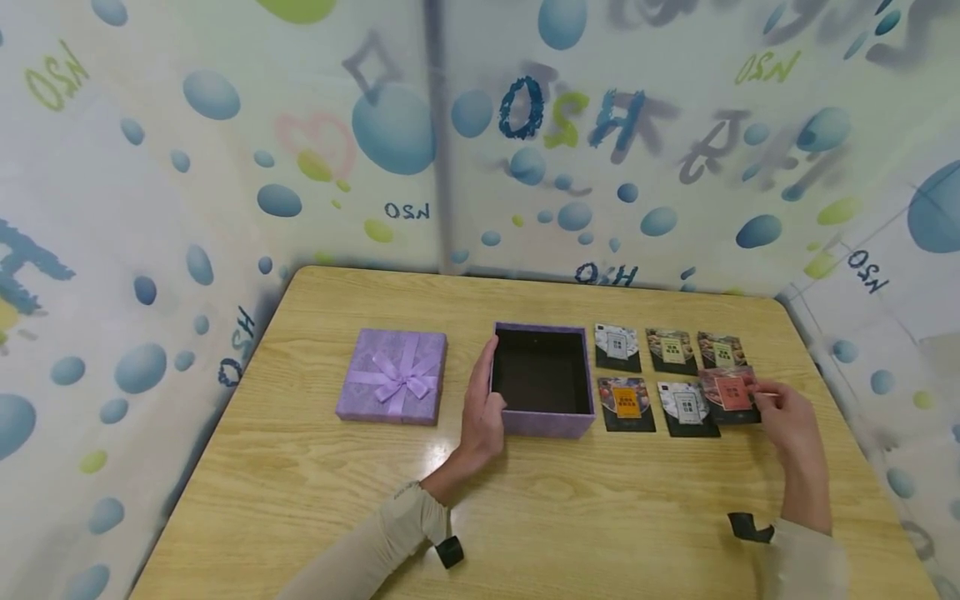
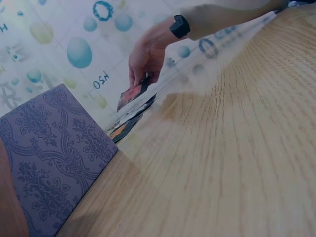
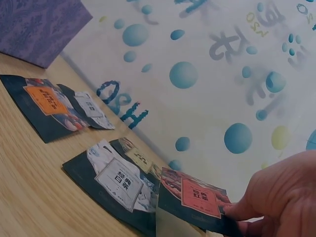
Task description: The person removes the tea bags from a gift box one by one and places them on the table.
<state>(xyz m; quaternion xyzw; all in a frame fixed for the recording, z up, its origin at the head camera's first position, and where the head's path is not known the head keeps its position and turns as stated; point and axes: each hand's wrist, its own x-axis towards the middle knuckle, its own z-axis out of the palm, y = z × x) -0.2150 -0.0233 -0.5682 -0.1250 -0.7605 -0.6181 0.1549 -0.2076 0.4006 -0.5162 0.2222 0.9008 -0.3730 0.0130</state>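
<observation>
My left hand [image 1: 483, 412] holds the purple gift box [image 1: 551, 425] at its left wall, fingers along the side and thumb at the front corner. The box is uncovered and its black inside shows. At the right, my right hand [image 1: 791, 417] pinches a red-labelled tea sachet [image 3: 195, 197] by its right edge between thumb and fingers. That sachet is raised over the table, overlapping a green-labelled tea sachet [image 1: 722, 348] behind it in the head view. Beside it lies a white-labelled tea sachet [image 1: 686, 408].
Left of the box lies its purple lid [image 1: 390, 375] with a ribbon bow. An orange-labelled sachet [image 1: 627, 404], another white-labelled sachet [image 1: 617, 346] and a yellow-green-labelled sachet [image 1: 671, 350] lie right of the box. A patterned curtain [image 1: 480, 167] hangs behind the wooden table [image 1: 600, 508].
</observation>
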